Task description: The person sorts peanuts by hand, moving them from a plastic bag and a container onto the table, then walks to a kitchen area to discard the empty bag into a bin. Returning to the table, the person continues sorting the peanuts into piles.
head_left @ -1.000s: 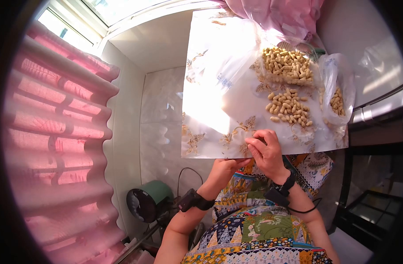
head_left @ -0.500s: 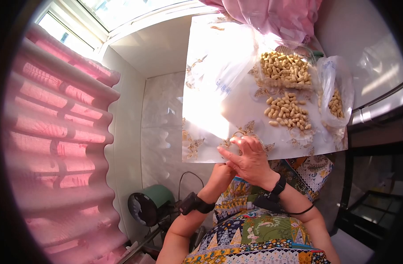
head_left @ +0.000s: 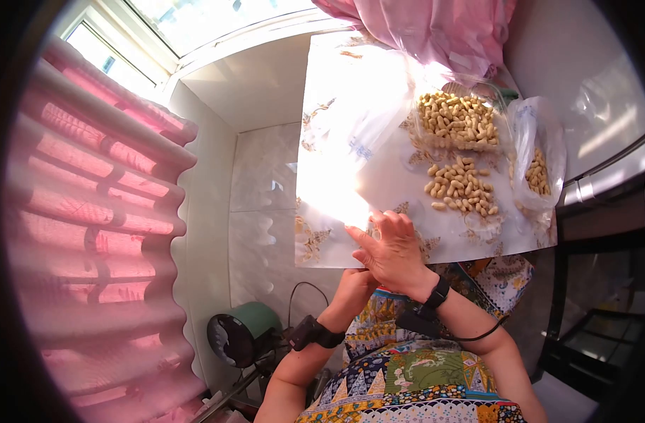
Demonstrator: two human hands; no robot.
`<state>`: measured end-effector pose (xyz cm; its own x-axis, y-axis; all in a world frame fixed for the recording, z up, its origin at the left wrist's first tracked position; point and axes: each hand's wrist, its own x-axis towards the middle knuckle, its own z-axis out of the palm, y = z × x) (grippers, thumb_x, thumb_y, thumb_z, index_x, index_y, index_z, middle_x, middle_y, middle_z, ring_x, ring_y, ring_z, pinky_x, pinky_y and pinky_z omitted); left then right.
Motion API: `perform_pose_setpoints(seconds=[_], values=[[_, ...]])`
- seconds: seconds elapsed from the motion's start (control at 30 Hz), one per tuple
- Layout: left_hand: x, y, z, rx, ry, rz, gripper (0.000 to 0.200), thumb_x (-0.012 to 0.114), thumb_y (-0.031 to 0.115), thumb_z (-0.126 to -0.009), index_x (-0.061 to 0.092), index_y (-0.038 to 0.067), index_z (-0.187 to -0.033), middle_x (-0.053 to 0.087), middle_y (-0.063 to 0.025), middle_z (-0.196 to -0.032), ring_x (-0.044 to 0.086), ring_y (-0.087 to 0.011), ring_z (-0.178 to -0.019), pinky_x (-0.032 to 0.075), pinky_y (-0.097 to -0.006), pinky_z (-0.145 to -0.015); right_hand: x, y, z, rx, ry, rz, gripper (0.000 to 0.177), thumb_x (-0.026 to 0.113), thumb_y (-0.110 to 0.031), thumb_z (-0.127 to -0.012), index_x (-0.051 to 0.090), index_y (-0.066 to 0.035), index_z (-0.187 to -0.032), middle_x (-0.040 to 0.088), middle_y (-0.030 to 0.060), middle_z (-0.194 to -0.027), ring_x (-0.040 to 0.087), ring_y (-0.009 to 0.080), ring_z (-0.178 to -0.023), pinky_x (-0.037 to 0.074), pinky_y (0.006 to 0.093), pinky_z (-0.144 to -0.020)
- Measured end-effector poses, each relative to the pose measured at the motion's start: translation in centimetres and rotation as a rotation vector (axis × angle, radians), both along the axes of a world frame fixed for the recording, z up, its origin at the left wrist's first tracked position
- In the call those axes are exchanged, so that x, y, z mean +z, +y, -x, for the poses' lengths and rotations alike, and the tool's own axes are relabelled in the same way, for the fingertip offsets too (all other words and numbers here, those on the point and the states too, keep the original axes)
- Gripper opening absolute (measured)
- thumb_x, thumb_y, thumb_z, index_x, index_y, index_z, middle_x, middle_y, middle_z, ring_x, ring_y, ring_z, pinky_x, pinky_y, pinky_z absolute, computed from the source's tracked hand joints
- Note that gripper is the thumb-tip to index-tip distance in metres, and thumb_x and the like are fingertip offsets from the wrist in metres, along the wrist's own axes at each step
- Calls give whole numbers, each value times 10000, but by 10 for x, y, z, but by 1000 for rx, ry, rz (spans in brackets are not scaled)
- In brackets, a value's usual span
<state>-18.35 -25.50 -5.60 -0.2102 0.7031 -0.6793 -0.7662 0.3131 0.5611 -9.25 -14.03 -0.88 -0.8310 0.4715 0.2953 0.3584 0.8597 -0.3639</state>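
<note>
My right hand [head_left: 391, 255] is over the near edge of the table, palm down, thumb stretched out to the left and fingers extended forward. I see nothing held in it. Just below the edge, my left hand [head_left: 354, 290] is close against the right hand's thumb side; its fingers are mostly hidden, so what they hold cannot be made out. Up and right of my hands lies a loose pile of unshelled peanuts [head_left: 461, 186] on the tablecloth. Behind the pile stands a clear plastic container [head_left: 449, 141] full of peanuts. A translucent plastic bag [head_left: 525, 134] to the right also holds peanuts.
The table has a white patterned cloth [head_left: 336, 169], brightly sunlit on the left, with a clear plastic bag [head_left: 379, 134] on it. Pink curtains [head_left: 104, 240] hang at the left. A green cylindrical thing [head_left: 255, 317] stands low at left, a black-framed chair [head_left: 604, 275] at right.
The view has shifted slightly, so the table sits a little lower in it. My right fingers look somewhat straighter; both hands remain together at the table edge. The peanuts have not moved.
</note>
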Motion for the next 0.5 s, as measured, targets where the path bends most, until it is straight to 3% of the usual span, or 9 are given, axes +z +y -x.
perform_pose_setpoints(seconds=[0.1, 0.3, 0.43, 0.47, 0.5], values=[[-5, -3, 4, -73, -4, -41, 346, 538, -102, -902, 603, -130, -1241, 676, -202, -1221, 712, -314, -1045, 592, -421, -898, -1, 1, -14, -16, -5, 2, 445, 626, -411, -996, 656, -275, -1418, 477, 109, -1334, 423, 317, -1267, 318, 475, -1106], [13, 4, -4, 12, -53, -160, 528, 438, -167, -821, 525, -161, -1342, 634, -280, -1307, 657, -381, -1229, 557, -448, -1066, -3, 0, -64, -87, -13, -28, 480, 647, -394, -977, 636, -275, -1442, 485, 90, -1361, 432, 304, -1305, 323, 483, -1135], [20, 12, -8, -124, -151, -176, 642, 405, -173, -798, 437, -166, -1439, 554, -292, -1446, 583, -410, -1346, 521, -423, -1132, -5, 1, -101, -218, -133, -116, 511, 527, -490, -1050, 572, -270, -1508, 384, 98, -1593, 323, 321, -1485, 261, 505, -1214], [22, 15, -10, -163, -163, -182, 670, 387, -183, -793, 404, -168, -1463, 526, -305, -1475, 559, -428, -1371, 517, -429, -1138, -6, 1, -112, -234, -136, -52, 593, 455, -528, -1079, 500, -189, -1563, 338, 116, -1664, 277, 339, -1546, 236, 516, -1237], [22, 18, -12, -173, -167, -187, 670, 387, -183, -793, 404, -168, -1463, 526, -305, -1475, 559, -428, -1371, 517, -429, -1138, -6, 2, -122, -244, -140, -57, 593, 455, -528, -1079, 500, -189, -1563, 338, 116, -1664, 277, 339, -1546, 236, 516, -1237]])
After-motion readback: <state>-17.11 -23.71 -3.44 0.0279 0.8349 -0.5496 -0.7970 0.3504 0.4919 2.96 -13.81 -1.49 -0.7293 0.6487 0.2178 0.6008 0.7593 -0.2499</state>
